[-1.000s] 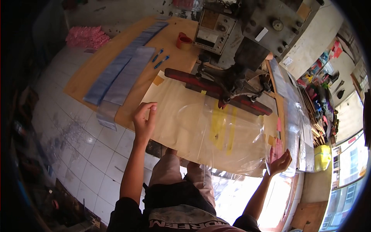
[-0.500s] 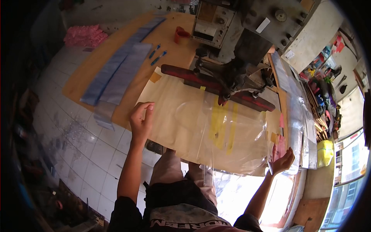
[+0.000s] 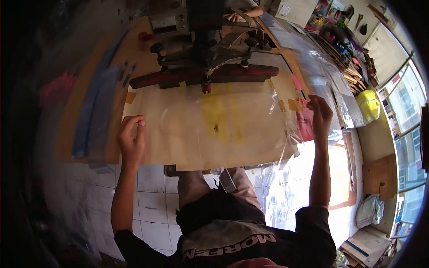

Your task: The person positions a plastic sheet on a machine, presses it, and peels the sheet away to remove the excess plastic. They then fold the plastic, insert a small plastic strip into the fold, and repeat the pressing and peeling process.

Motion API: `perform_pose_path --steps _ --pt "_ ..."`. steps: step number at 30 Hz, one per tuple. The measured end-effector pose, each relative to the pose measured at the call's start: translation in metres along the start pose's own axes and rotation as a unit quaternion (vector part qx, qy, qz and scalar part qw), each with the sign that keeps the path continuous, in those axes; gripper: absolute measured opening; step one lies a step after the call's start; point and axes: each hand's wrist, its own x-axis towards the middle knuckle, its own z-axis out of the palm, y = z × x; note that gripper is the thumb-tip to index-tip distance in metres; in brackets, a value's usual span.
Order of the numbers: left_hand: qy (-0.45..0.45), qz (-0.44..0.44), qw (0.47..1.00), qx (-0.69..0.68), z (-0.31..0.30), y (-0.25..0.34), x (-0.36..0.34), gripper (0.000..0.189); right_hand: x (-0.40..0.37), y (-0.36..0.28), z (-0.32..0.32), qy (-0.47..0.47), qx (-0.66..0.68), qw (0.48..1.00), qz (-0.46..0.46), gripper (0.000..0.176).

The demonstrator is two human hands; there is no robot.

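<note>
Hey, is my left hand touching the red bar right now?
Apart. The head view shows the red bar beyond your left hand, with beige sheet visible in the gap between them.

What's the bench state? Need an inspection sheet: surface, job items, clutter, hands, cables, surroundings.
Surface: wooden table, partly covered by a tan sheet.
Job items: clear film over the tan sheet, creased at right; red bar along the far side.
Clutter: blue pens and bluish strips, left.
Hands: left hand at the sheet's left edge, right hand by its right; grip on film unclear.
Cables: nothing seen.
Surroundings: tiled floor; yellow bag, right; another person's hand beyond the red bar.
</note>
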Motion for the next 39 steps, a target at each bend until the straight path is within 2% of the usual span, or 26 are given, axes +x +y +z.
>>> perform_pose_path --steps 1,2,3,4,6,7,8,10,11,12,15,17,21,23,24,26,27,28,29,31,32,34,36,38,39 --pt "0.000 0.006 1.000 -0.002 0.004 0.004 0.009 0.013 0.009 0.000 0.005 -0.054 -0.001 0.999 0.002 0.023" --pt "-0.039 0.032 0.999 0.016 0.009 0.008 0.020 0.013 0.021 0.000 0.011 -0.108 -0.003 0.994 0.003 0.023" --pt "-0.077 0.058 0.995 0.034 0.015 0.010 0.030 0.014 0.034 0.009 0.020 -0.142 -0.037 0.989 -0.002 0.023" --pt "-0.079 0.060 0.995 0.033 0.023 0.008 0.039 0.014 0.044 0.014 0.031 -0.176 -0.071 0.982 -0.004 0.022" --pt "-0.139 0.051 0.988 0.051 0.044 -0.002 0.053 0.016 0.054 0.019 0.051 -0.220 -0.156 0.963 -0.026 0.025" --pt "-0.149 0.005 0.988 0.044 0.056 -0.001 0.057 0.018 0.059 0.037 0.066 -0.214 -0.160 0.963 -0.019 0.027" --pt "-0.148 0.004 0.988 0.045 0.067 -0.003 0.061 0.018 0.064 0.052 0.073 -0.215 -0.160 0.963 -0.019 0.027" --pt "-0.170 -0.008 0.984 0.054 0.091 -0.012 0.067 0.020 0.070 0.060 0.092 -0.274 -0.202 0.939 0.051 0.031" --pt "-0.174 -0.011 0.983 0.055 0.102 -0.014 0.071 0.021 0.071 0.071 0.102 -0.255 -0.233 0.938 0.010 0.035" --pt "-0.174 -0.012 0.983 0.057 0.108 -0.012 0.071 0.021 0.072 0.069 0.106 -0.256 -0.231 0.938 0.010 0.035" --pt "-0.199 -0.073 0.974 0.082 0.125 -0.001 0.076 0.027 0.080 0.060 0.110 -0.239 -0.267 0.933 0.042 0.040" --pt "-0.216 -0.089 0.968 0.091 0.128 0.010 0.074 0.029 0.082 0.059 0.111 -0.259 -0.257 0.925 0.105 0.043" --pt "-0.230 -0.113 0.960 0.115 0.138 -0.001 0.076 0.040 0.081 0.067 0.115 -0.257 -0.258 0.924 0.113 0.045" --pt "-0.233 -0.130 0.956 0.125 0.139 -0.007 0.078 0.042 0.083 0.060 0.114 -0.272 -0.225 0.919 0.177 0.042" --pt "-0.242 -0.142 0.955 0.098 0.139 -0.012 0.078 0.044 0.082 0.060 0.113 -0.274 -0.222 0.919 0.176 0.042" --pt "-0.246 -0.153 0.954 0.073 0.136 -0.017 0.077 0.047 0.076 0.057 0.106 -0.308 -0.097 0.914 0.243 0.036" --pt "-0.249 -0.179 0.952 0.009 0.133 -0.018 0.072 0.046 0.071 0.053 0.100 -0.309 -0.095 0.916 0.240 0.036" --pt "-0.249 -0.203 0.945 -0.056 0.129 -0.013 0.069 0.045 0.064 0.047 0.091 -0.311 -0.036 0.919 0.242 0.034" --pt "-0.243 -0.198 0.948 -0.055 0.120 -0.006 0.066 0.045 0.058 0.040 0.081 -0.311 0.023 0.919 0.242 0.032" --pt "-0.327 -0.331 0.864 -0.193 0.092 0.033 0.052 0.043 0.041 0.013 0.055 -0.294 0.060 0.925 0.234 0.029" --pt "-0.322 -0.331 0.866 -0.191 0.082 0.045 0.041 0.043 0.036 0.002 0.040 -0.308 0.083 0.919 0.230 0.026" --pt "-0.300 -0.431 0.782 -0.335 0.067 0.064 0.023 0.048 0.024 -0.002 0.015 -0.321 0.140 0.916 0.198 0.022" --pt "-0.328 -0.407 0.776 -0.353 0.057 0.076 0.014 0.043 0.009 -0.006 0.003 -0.321 0.174 0.915 0.170 0.019" --pt "-0.357 -0.387 0.765 -0.371 0.052 0.087 0.011 0.038 -0.002 -0.019 -0.005 -0.238 0.207 0.945 0.083 0.014" --pt "-0.363 -0.330 0.786 -0.376 0.051 0.092 0.011 0.032 -0.007 -0.031 -0.003 -0.193 0.209 0.957 0.059 0.013"
